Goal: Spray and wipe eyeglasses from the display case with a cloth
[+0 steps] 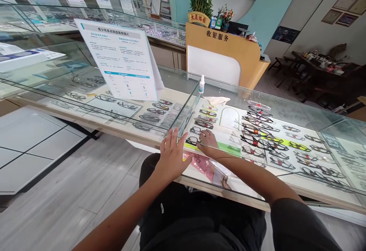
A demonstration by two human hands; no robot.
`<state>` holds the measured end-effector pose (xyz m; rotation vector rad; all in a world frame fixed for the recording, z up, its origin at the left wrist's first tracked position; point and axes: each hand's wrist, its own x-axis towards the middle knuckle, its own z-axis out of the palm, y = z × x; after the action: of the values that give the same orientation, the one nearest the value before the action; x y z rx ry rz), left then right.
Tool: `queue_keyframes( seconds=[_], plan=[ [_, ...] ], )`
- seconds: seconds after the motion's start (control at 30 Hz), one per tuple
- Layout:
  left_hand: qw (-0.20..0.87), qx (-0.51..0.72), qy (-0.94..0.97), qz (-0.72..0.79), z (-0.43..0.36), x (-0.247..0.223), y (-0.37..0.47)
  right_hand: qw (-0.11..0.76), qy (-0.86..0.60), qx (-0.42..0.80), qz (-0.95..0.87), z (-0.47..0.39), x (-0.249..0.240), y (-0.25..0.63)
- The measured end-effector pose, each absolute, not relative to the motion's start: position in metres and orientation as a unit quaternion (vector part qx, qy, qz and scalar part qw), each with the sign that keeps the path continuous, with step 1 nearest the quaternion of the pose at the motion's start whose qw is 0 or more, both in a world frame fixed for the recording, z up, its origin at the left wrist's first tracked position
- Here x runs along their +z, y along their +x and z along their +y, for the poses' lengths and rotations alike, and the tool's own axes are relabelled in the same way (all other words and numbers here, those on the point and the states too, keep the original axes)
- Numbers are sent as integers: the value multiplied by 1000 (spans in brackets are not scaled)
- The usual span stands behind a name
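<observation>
My left hand (pixel 173 153) is raised at the front edge of the glass display case, its fingers spread and nothing in it. Lower and to the right, my right hand (pixel 208 142) reaches into the case, fingers curled at the side of a dark-framed pair of eyeglasses (pixel 193 140). Just beyond it lies another pair of glasses (pixel 196 130). A green strip (pixel 228 148) runs along the shelf to the right of this hand. Below both hands, a pink printed packet (pixel 203 166) lies near the case's front edge.
An upright glass divider (pixel 187 110) stands beside my left hand. A white spray bottle (pixel 201 84) and a cloth (pixel 216 101) sit behind it. Several rows of eyeglasses (pixel 254 142) fill the case at right. A folded sign (pixel 120 60) stands on the left counter.
</observation>
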<state>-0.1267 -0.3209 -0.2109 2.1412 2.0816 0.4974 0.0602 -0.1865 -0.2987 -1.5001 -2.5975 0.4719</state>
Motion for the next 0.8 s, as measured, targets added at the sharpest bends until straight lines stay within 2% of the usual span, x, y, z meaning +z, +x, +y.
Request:
queue_keyframes(
  seconds=[0.17,0.57,0.8],
  plan=[
    [53,173,705,685,-318,-212,-127,33,-472,155,-867,-157,-316,62],
    [22,187,704,685,-312,-214,-125,-16,-445,130,-886,-134,-324,59],
    [20,175,704,688,-314,-210,-124,-2,-450,98,-888,-137,-313,60]
  ],
)
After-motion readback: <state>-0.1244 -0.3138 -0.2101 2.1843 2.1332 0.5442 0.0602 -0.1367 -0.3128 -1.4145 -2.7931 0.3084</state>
